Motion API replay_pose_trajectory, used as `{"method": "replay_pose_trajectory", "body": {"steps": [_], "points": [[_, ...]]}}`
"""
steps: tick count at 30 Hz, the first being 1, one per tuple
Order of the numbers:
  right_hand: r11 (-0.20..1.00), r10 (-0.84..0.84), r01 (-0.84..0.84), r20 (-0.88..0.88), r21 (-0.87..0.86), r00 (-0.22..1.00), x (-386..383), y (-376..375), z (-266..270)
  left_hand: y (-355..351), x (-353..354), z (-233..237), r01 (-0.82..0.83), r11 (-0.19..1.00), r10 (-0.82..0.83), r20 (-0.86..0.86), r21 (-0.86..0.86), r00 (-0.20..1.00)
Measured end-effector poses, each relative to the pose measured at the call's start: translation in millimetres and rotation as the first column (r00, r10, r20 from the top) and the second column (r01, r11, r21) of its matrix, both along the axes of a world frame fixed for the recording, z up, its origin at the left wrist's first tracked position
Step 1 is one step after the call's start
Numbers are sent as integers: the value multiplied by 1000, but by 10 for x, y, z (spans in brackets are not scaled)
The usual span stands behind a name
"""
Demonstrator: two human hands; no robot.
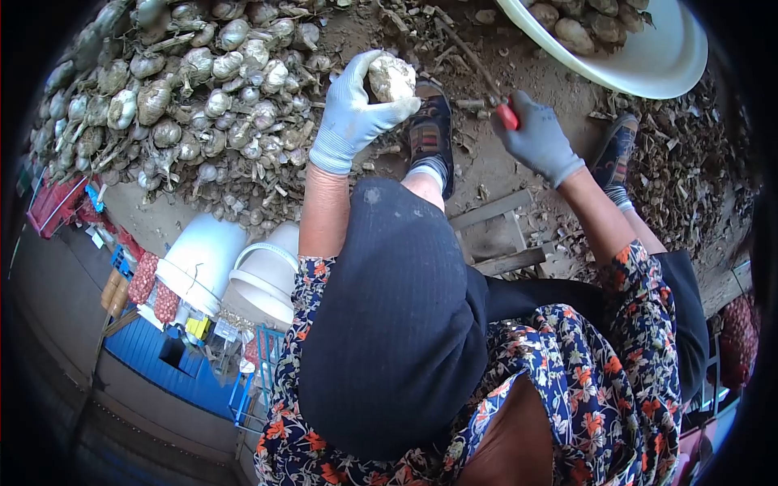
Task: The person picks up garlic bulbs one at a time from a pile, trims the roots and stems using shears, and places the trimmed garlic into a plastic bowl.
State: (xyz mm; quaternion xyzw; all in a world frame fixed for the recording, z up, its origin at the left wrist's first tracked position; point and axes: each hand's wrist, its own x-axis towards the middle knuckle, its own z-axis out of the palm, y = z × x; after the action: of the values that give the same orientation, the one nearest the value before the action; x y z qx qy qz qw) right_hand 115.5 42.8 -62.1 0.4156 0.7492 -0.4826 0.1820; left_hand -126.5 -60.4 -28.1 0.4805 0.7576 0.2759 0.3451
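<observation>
A: Your left hand [356,117] wears a pale work glove, thumb and fingers curved around a garlic bulb [391,78]. Where does that bulb sit?

B: Between your thumb and fingers, beside the garlic heap [211,105], and in this view next to the toe of your left shoe [429,134].

A: And your right hand [541,134]?

B: Its darker grey glove is curled into a fist around a red-handled tool [508,117]. Your two hands are well apart. You cannot tell for sure where the tool ends, because it blends into the littered ground.

A: Can you read any writing nearby?

B: Your shoe carries coloured stripes. Over by the red mesh sacks [166,302] and the white bucket [203,263], the pale papers [226,330] are too small to make out.

A: What lies ahead of your right hand?

B: A white tub [677,61], with more garlic bulbs inside, near the frame's upper edge.
</observation>
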Motion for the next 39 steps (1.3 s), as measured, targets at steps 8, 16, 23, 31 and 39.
{"method": "replay_pose_trajectory", "body": {"steps": [8, 16, 23, 31, 39], "points": [[834, 319, -305, 47, 459, 946, -103, -60, 264, 4, 0, -18, -9, 1000, 9, 44, 8, 999], [997, 64, -67, 74, 39, 995, -142, -97, -34, 32, 90, -119, -413, 908, 308, 785, -73, 537], [822, -123, 65, -66, -566, 990, -78, -261, 137, -41, 23, -316, -610, 790, 160, 982, -64, 104], [820, -236, 106, -164, -563, 958, -398, -307, 196, 36, 271, -280, -619, 780, 423, 806, -91, 414], [457, -553, 496, 201, -739, 809, -234, -539, 62, 658, 342, 238, -201, 830, -105, 501, 520, 859]]}}
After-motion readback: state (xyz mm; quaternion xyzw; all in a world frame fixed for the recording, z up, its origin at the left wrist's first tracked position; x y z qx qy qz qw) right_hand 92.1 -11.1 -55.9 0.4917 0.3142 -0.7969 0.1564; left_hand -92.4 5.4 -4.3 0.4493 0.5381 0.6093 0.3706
